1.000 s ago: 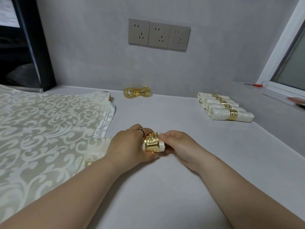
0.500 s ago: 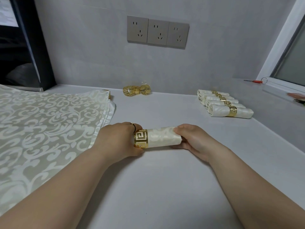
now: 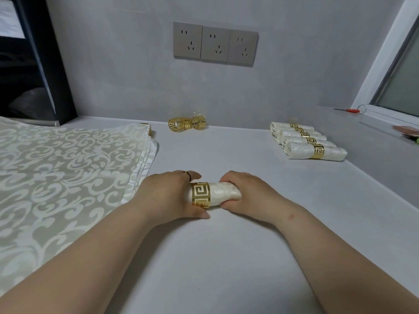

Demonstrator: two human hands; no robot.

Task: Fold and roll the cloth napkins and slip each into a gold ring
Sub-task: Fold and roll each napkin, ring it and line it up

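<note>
Napkin roll [image 3: 224, 193], silky, in fretted gold ring [image 3: 200, 195], clasped by left hand [image 3: 167, 194], right hand [image 3: 252, 196]

Cream rolled napkin [image 3: 223, 193] wears a gold ring [image 3: 200, 195] with a Greek-key pattern; the flat cloths [image 3: 68, 168] show white scrolls on pale green-grey; grey tabletop [image 3: 226, 257].

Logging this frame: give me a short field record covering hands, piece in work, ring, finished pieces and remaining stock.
left hand: grips the rolled napkin at its left end, beside the gold ring
right hand: grips the roll's right end
gold ring: round the roll, close to the left hand
finished rolls: ringed, in a row at the right rear of the counter
spare rings: loose by the wall
flat napkins: stacked at left
stage: ring on; roll not yet set with the row
</note>
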